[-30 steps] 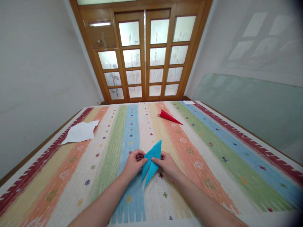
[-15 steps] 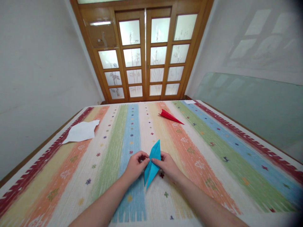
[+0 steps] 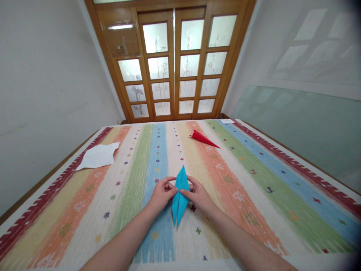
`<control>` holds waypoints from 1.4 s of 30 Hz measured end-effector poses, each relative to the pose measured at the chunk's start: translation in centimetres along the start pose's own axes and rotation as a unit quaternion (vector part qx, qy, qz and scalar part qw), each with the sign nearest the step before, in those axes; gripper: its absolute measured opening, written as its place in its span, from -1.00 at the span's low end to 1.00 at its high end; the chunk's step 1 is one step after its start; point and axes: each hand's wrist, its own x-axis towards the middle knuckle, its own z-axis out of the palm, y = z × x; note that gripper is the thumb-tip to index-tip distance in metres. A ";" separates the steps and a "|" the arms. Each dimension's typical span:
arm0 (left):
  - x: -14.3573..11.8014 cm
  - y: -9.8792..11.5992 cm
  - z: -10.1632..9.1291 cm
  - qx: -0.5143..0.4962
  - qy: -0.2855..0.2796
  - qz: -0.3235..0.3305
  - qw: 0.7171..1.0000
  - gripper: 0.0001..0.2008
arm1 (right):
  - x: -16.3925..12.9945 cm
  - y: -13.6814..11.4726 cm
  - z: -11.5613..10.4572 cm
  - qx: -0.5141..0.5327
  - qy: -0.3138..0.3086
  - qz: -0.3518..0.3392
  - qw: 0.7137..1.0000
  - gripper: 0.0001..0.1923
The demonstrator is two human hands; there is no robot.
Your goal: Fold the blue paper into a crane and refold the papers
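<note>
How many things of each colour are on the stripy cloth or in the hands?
Blue: 1 (blue folded paper)
Red: 1 (red folded paper)
White: 2 (white sheet, small white piece at the far edge)
Total: 4

Got a red folded paper (image 3: 204,139) lying out past the right grip (image 3: 197,196), a kinda ragged white sheet (image 3: 98,156) way off left of the left grip (image 3: 162,194), striped cloth (image 3: 138,162) underneath, and glass-paned wooden doors (image 3: 177,64) well beyond it all.

Striped tablecloth (image 3: 139,165): white sheet (image 3: 97,156), red folded paper (image 3: 204,139).
</note>
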 end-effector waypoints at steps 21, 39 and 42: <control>-0.5 0.6 -0.2 0.037 -0.016 -0.039 0.998 -0.68 | -0.9 -0.8 0.3 -0.058 -0.007 -0.008 0.998 -0.09; -0.5 0.4 -0.2 -0.066 0.015 -0.062 0.996 -0.63 | -0.6 -0.9 0.4 0.117 -0.031 0.064 0.991 -0.57; -0.6 0.4 0.2 -0.048 0.029 -0.042 0.998 -0.64 | -0.6 -0.8 0.4 0.097 -0.039 0.060 0.993 -0.55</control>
